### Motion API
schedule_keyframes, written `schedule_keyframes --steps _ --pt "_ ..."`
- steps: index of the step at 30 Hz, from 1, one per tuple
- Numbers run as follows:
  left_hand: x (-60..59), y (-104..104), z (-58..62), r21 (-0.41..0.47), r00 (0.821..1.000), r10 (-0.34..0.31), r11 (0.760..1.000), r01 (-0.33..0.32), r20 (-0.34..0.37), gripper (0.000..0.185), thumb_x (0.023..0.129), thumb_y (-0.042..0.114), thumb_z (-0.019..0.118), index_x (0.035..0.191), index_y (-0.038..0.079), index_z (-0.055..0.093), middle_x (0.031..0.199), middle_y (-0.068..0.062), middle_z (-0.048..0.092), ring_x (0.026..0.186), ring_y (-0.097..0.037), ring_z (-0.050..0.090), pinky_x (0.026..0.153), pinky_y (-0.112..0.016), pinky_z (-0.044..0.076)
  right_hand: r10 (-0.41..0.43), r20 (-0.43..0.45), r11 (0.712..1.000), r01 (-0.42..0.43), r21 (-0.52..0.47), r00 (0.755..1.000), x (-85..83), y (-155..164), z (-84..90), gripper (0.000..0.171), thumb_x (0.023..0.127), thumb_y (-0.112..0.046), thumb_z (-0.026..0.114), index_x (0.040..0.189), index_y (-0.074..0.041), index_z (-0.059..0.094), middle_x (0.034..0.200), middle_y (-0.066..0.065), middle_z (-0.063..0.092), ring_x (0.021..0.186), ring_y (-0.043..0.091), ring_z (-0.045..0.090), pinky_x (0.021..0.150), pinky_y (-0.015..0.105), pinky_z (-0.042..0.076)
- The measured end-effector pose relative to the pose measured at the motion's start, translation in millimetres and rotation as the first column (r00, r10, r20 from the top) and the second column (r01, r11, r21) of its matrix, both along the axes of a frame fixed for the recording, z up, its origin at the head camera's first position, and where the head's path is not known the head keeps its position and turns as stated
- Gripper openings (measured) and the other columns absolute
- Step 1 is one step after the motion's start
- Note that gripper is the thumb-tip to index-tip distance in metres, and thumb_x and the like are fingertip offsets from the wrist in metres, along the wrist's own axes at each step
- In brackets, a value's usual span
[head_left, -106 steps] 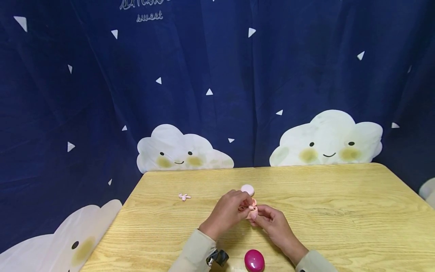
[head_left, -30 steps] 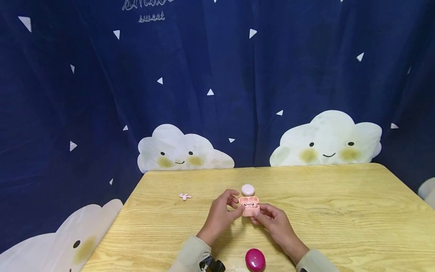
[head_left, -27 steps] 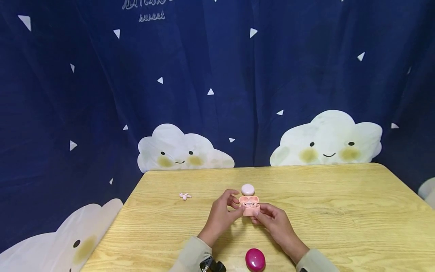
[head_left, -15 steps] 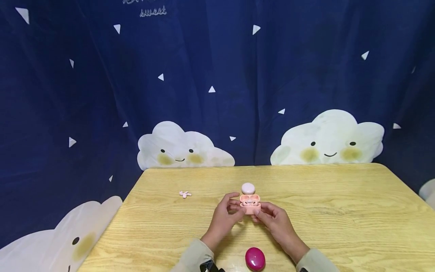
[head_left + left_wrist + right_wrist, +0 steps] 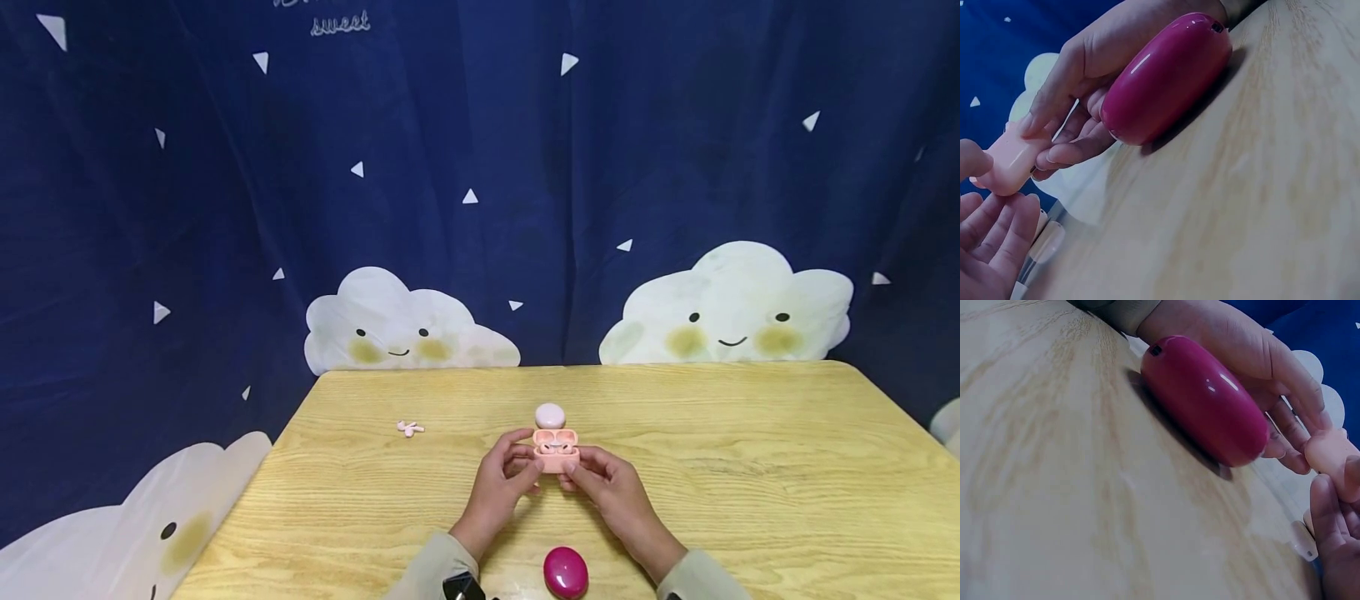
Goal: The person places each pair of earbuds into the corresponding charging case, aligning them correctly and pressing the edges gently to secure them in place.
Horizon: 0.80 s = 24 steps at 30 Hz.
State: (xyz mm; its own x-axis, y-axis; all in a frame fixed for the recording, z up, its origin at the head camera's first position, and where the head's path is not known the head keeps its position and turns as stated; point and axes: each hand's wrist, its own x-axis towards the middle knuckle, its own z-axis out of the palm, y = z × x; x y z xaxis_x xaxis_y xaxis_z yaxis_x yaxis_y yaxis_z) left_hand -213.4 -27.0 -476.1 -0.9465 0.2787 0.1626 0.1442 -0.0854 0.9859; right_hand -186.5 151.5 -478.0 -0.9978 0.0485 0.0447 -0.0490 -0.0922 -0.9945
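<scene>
A peach-pink earbud case stands with its lid raised, and two earbuds with dark spots sit in its slots. My left hand holds its left end, thumb on the front and fingers behind. At the other end my right hand grips it between thumb and fingers. In the left wrist view the case is pinched between both hands, over the table. The right wrist view shows the same case, partly covered by fingers.
Just behind the held case lies a round pale pink case. A glossy magenta oval case rests between my forearms near the front. Loose pale pink earbuds lie far left on the wooden table. A blue curtain hangs behind.
My left fingers were over the open case 3.5 s ago. They have since drawn back to its left end, uncovering the two earbuds. The right hand has kept its grip.
</scene>
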Motion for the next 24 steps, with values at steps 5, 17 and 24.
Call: schedule_keyframes --steps 5,17,24 --pt "1.9 -2.0 0.8 0.004 1.000 0.001 1.000 -0.001 0.002 0.046 0.091 0.005 0.065 0.134 0.004 0.051 0.107 -0.014 0.062 0.088 -0.016 0.061 0.071 -0.039 0.058 0.031 -0.007 1.000 -0.031 -0.002 1.000 0.1 -1.3 -0.9 0.032 0.090 -0.004 0.065 0.116 0.014 0.057 0.095 0.018 0.068 0.080 0.022 0.069 0.077 0.032 0.056" --pt "-0.4 -1.6 -2.4 0.068 0.999 -0.020 0.998 0.017 0.041 0.046 0.090 0.000 0.063 0.134 0.000 0.050 0.107 -0.016 0.062 0.090 -0.017 0.064 0.077 -0.037 0.057 0.021 0.040 0.999 -0.020 -0.043 0.999 1.7 -1.7 2.6 0.036 0.090 -0.005 0.066 0.120 0.012 0.057 0.102 0.018 0.066 0.084 0.021 0.067 0.077 0.034 0.056" --pt "-0.2 -0.2 -2.3 0.068 0.999 -0.011 0.998 0.009 0.035 0.046 0.090 0.001 0.063 0.134 0.000 0.050 0.108 -0.017 0.062 0.089 -0.020 0.065 0.075 -0.039 0.057 -0.026 0.043 0.999 0.026 -0.020 0.999 1.3 0.8 1.6 0.044 0.091 -0.007 0.065 0.133 -0.002 0.053 0.114 0.018 0.058 0.090 0.019 0.064 0.077 0.034 0.056"
